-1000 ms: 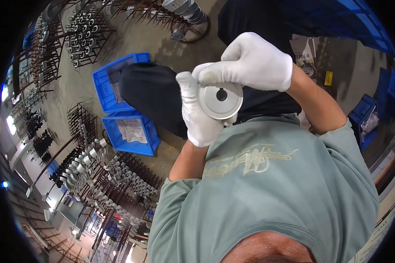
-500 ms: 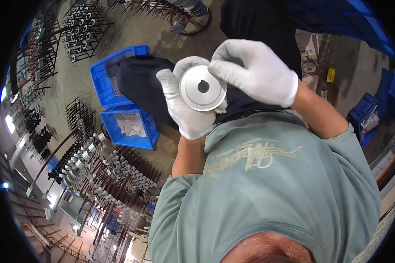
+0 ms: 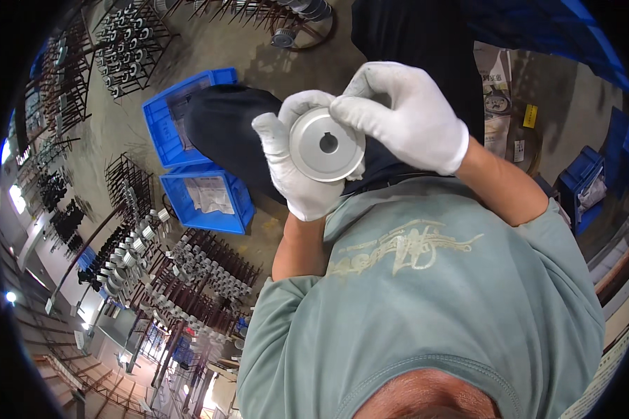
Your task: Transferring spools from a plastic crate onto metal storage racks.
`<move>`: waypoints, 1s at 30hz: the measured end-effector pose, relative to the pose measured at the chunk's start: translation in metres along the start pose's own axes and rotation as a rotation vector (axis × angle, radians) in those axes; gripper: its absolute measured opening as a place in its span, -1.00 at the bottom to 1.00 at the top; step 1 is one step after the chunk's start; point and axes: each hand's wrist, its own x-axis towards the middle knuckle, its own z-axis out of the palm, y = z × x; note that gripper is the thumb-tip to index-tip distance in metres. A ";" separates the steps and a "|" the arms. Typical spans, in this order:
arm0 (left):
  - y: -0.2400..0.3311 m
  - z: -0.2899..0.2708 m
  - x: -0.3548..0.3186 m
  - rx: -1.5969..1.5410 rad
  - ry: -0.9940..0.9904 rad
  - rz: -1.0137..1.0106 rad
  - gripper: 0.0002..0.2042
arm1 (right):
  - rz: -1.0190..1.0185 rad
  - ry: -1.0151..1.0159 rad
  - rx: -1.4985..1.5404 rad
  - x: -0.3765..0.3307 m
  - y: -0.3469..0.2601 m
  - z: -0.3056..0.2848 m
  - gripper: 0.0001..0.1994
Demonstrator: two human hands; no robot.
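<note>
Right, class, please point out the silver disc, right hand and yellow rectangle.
Silver disc (image 3: 327, 163): head view, face just below the hole.
Right hand (image 3: 412, 117): head view, middle of the white glove.
Yellow rectangle (image 3: 530, 116): head view, its middle.

two gloved hands (image 3: 292, 174) (image 3: 414, 122), one held disc (image 3: 328, 162) and one yellow label (image 3: 530, 116) show.
</note>
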 end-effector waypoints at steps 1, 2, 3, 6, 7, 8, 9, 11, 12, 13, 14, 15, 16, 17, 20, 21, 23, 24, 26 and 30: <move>0.000 -0.002 0.000 0.042 -0.053 -0.020 -0.26 | 0.066 -0.049 -0.050 0.003 -0.005 -0.005 -0.83; 0.000 0.004 0.001 0.041 -0.049 -0.020 -0.26 | 0.069 -0.052 -0.050 0.007 -0.011 -0.009 -0.83; 0.002 0.015 0.004 -0.036 0.156 -0.132 -0.26 | 0.095 -0.125 -0.162 0.012 -0.019 -0.012 -0.81; 0.005 0.047 0.017 -0.269 0.767 -0.474 -0.24 | 0.173 -0.339 -0.502 0.026 -0.033 -0.015 -0.73; 0.003 0.044 0.017 -0.268 0.765 -0.480 -0.24 | 0.179 -0.335 -0.501 0.025 -0.035 -0.014 -0.73; 0.000 0.034 0.014 -0.198 0.613 -0.469 -0.22 | 0.132 -0.336 -0.548 0.025 -0.036 -0.012 -0.70; -0.004 0.022 0.011 -0.132 0.462 -0.449 -0.20 | 0.081 -0.342 -0.596 0.024 -0.037 -0.010 -0.67; -0.008 0.004 0.007 -0.001 0.162 -0.401 -0.16 | -0.024 -0.357 -0.693 0.023 -0.036 -0.006 -0.61; -0.005 0.001 0.007 -0.004 0.169 -0.392 -0.16 | -0.076 -0.291 -0.618 0.023 -0.029 -0.007 -0.63; -0.002 -0.002 0.007 -0.009 0.112 -0.358 -0.15 | -0.128 -0.227 -0.542 0.022 -0.019 -0.010 -0.64; 0.002 -0.004 0.011 -0.010 0.046 -0.327 -0.13 | -0.134 -0.229 -0.545 0.019 -0.012 -0.017 -0.64; 0.005 -0.007 0.013 -0.011 -0.015 -0.294 -0.12 | -0.044 -0.112 -0.340 0.016 -0.003 -0.023 -0.65; 0.008 -0.008 0.014 -0.011 -0.075 -0.260 -0.10 | 0.047 0.004 -0.134 0.013 0.003 -0.027 -0.66; 0.010 -0.008 0.013 -0.007 -0.072 -0.255 -0.10 | 0.042 -0.002 -0.132 0.011 0.008 -0.030 -0.66; 0.014 -0.005 0.012 0.017 -0.033 -0.212 -0.08 | 0.070 0.018 -0.135 0.002 0.017 -0.038 -0.70; 0.014 -0.004 0.012 0.024 -0.022 -0.200 -0.07 | 0.081 0.028 -0.137 0.000 0.018 -0.039 -0.71; 0.014 -0.004 0.012 0.040 -0.005 -0.188 -0.07 | 0.087 0.014 -0.129 -0.002 0.020 -0.037 -0.71; 0.014 -0.004 0.012 0.057 0.015 -0.174 -0.07 | 0.093 -0.002 -0.120 -0.003 0.020 -0.035 -0.72; 0.014 -0.004 0.011 0.091 0.055 -0.147 -0.08 | 0.104 -0.037 -0.100 -0.005 0.020 -0.032 -0.72; 0.011 -0.003 0.012 0.126 0.103 -0.069 -0.08 | 0.098 -0.072 0.015 -0.008 0.010 -0.021 -0.73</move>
